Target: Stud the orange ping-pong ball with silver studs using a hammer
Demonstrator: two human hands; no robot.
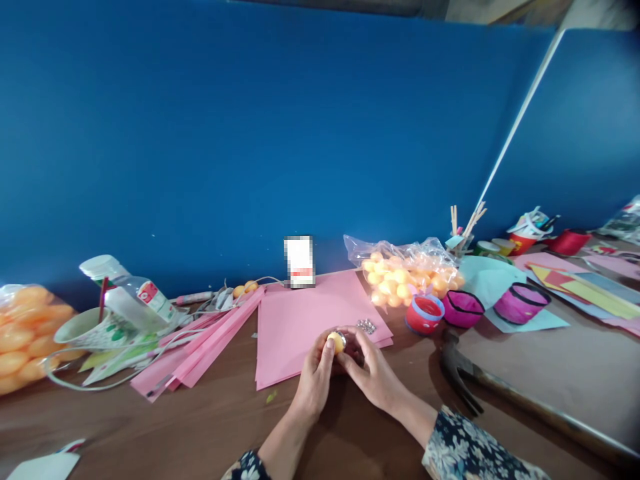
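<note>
A small yellow-orange ping-pong ball (337, 343) is held between my two hands, over the near edge of a stack of pink paper (300, 313). My left hand (316, 373) is closed around it, thumb against the front. From the other side my right hand (373, 367) curls its fingers in, closed at the ball's right edge. A shiny silvery bit shows there, too small to name. Just beyond the right fingers, a little pile of silvery metal pieces (367, 326) lies on the pink paper.
A clear bag of orange balls (400, 277) lies behind three small fabric cups, one of them red (425, 313). A hammer (460, 373) rests to the right. Pink strips (210, 347), a plastic bottle (145, 300) and another ball bag (30, 333) are at left.
</note>
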